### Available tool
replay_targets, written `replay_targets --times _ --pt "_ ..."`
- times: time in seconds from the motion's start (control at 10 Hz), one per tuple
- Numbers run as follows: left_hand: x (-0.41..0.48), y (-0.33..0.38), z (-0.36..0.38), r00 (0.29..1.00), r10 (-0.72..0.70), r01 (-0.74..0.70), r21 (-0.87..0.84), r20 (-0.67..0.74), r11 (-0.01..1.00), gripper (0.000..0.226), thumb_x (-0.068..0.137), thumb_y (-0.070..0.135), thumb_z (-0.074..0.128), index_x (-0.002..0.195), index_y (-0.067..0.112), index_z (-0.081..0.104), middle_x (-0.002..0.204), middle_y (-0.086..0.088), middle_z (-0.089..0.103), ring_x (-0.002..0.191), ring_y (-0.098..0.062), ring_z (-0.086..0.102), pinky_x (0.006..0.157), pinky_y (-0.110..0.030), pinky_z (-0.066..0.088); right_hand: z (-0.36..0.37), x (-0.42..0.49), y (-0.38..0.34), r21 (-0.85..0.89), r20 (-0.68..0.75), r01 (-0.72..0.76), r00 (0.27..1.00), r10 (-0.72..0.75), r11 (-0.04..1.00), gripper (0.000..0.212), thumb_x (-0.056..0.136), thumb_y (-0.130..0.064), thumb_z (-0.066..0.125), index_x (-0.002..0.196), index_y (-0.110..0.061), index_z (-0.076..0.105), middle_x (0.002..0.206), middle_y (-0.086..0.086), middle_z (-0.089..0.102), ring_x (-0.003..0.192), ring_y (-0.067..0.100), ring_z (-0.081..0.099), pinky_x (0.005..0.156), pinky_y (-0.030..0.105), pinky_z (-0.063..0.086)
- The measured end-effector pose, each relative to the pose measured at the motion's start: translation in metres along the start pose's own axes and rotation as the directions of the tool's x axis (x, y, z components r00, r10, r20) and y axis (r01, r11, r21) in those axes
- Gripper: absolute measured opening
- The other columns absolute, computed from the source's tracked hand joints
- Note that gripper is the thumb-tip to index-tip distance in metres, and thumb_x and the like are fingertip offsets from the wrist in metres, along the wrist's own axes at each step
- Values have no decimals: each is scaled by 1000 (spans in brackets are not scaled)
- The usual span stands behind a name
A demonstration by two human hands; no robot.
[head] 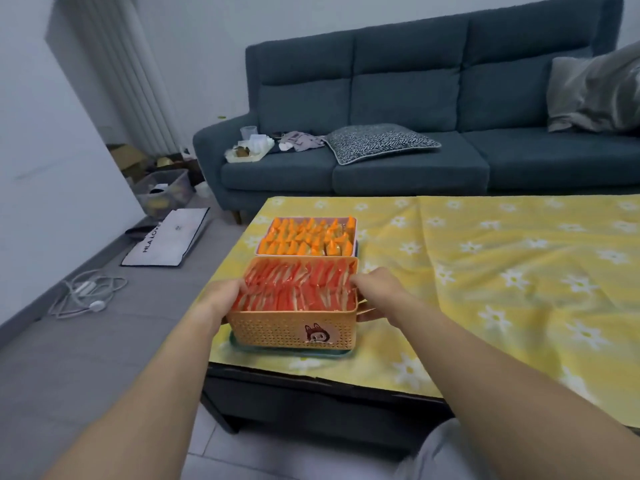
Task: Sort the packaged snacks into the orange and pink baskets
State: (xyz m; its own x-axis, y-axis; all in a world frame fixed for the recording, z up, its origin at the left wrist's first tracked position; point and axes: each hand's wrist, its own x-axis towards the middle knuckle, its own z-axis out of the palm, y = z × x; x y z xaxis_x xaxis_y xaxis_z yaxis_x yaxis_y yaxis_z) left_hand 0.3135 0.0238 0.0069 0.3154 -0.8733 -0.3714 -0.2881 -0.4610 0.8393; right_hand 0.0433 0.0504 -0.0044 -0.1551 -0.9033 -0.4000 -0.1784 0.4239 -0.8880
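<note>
Left hand (pixel 221 299) and right hand (pixel 378 289) clamp orange basket (pixel 277 329) of red snacks (pixel 298 285); pink basket (pixel 304 255) holds orange snacks (pixel 304 237).

On the floor to the left lies a white flat bag (pixel 169 237) with dark edging. Black capitals run along its near-left side and read "HLA LOV" — the letters after that are too blurred to make out. A small dark mark sits at the bag's middle, too small to read.

The orange basket (pixel 263 332) carries a sticker (pixel 316 333) on its near wall — a cartoon animal face, no lettering legible. Print on the red packets (pixel 298 285) and orange packets (pixel 304 237) cannot be read.
</note>
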Motion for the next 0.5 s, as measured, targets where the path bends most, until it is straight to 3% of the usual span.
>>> replay_targets --times 0.1,0.2,0.3,0.4,0.5 --pt "22 -4 3 999 3 -3 11 -36 1000 14 81 17 63 70 15 54 72 -10 48 68 -24 43 67 -36 36 15 18 4 -22 4 -15 1000 15 1000 22 83 -21 59 86 -2 69 73 13 71 61 30 68 67 45 65" --pt "42 -7 8 997 43 -41 32 -66 999 20 83 20 65 67 15 55 71 -10 49 71 -26 44 70 -38 36 23 30 10 -55 -2 -7 1000 7 998 17 83 -22 60 78 -6 65 70 12 66 61 30 66 67 46 65" --pt "52 -10 9 994 81 -74 94 -73 993 17 86 26 66 72 16 63 84 -14 60 82 -30 53 76 -38 42 21 37 13 -73 -9 13 1000 -13 997 19 84 -23 61 78 -6 65 79 17 73 68 31 70 70 47 65" --pt "57 -11 13 987 150 -131 238 -61 962 44 86 40 64 119 10 67 125 -18 66 118 -37 58 101 -44 46 9 36 9 -281 -11 68 997 -74 957 23 89 -24 57 72 -9 60 72 12 63 68 27 63 58 33 58" --pt "41 -2 19 962 263 -222 354 -71 909 68 92 41 58 149 7 43 145 -18 54 133 -36 49 109 -43 41 -3 21 -2 -464 -52 149 980 -194 873 31 91 -23 54 64 -11 49 62 8 48 60 26 47 57 32 39"
